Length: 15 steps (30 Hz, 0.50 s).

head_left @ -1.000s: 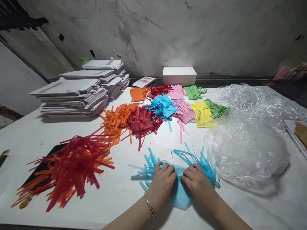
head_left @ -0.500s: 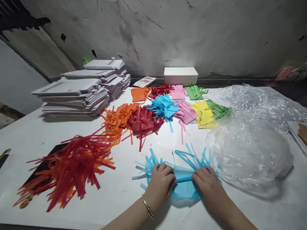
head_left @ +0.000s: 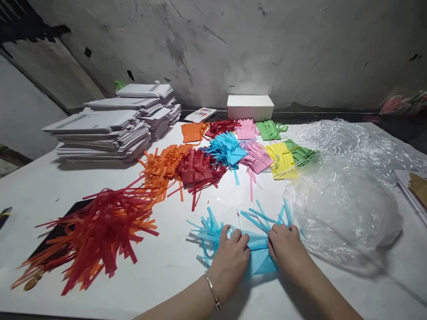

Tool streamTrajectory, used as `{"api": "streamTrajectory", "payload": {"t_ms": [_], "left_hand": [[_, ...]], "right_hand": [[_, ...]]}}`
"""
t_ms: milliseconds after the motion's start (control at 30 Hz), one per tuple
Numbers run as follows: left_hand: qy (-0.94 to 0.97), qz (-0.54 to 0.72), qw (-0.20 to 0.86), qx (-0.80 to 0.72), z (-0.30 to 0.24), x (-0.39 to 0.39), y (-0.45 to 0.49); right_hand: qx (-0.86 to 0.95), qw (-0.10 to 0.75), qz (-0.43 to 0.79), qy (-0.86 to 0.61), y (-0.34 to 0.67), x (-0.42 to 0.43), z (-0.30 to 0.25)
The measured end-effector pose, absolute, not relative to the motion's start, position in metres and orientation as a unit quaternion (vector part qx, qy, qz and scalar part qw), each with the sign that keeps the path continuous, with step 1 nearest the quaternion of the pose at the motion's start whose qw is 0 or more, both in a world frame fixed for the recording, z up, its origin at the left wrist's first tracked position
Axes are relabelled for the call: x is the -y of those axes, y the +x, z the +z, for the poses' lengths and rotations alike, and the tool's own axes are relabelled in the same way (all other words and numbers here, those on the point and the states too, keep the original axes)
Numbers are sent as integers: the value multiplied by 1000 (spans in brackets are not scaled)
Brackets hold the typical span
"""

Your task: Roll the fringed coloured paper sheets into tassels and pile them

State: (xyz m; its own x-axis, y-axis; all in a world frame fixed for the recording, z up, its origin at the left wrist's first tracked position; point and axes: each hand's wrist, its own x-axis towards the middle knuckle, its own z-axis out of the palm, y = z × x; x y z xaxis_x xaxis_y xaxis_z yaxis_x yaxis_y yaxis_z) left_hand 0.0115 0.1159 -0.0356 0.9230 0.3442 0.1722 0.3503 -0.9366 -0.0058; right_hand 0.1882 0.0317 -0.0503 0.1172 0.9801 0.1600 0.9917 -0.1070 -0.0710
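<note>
A sheet of light-blue tissue paper [head_left: 258, 262] with fringed ends lies at the front of the table, a narrow rolled fold across its middle. My left hand [head_left: 232, 255], with a silver bangle at the wrist, has its fingers curled on the left part of this fold. On the right part, my right hand [head_left: 287, 243] grips the paper with bent fingers. Loose blue strips stick out beyond both hands. The fingertips and thumbs are partly hidden.
Red and orange fringe [head_left: 106, 231] lies at left on a dark flat item. Folded fringe bundles, such as a yellow one [head_left: 282, 160], sit mid-table. Stacked white packets [head_left: 96, 133], a white box [head_left: 250, 106] and clear plastic film [head_left: 347, 213] surround them.
My left hand has slid right, closer to my right hand, and its wrist has turned. Less of the rolled fold shows between the hands. The view has shifted slightly.
</note>
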Motion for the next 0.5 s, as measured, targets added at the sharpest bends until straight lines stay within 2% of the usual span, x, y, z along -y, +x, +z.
{"api": "streamTrajectory", "payload": {"t_ms": [133,267,333,400,500], "left_hand": [[-986,-86,34,136,-38,-120,18],[-984,-38,-16,173,-28,-132,23],[-980,-56,-33,187,-26,-131,20],[-985,-100,-44,133,-30,-126,13],[-987,-128,-88,35,-44,-115,2]], "right_hand": [[691,106,-27,-714,184,-32,-45],[746,160,-80,-641,172,-30,-53],[753,166,-116,-626,166,-30,-59],[747,187,-134,-624,164,-33,-60],[695,284,-146,-644,170,-38,-50]]}}
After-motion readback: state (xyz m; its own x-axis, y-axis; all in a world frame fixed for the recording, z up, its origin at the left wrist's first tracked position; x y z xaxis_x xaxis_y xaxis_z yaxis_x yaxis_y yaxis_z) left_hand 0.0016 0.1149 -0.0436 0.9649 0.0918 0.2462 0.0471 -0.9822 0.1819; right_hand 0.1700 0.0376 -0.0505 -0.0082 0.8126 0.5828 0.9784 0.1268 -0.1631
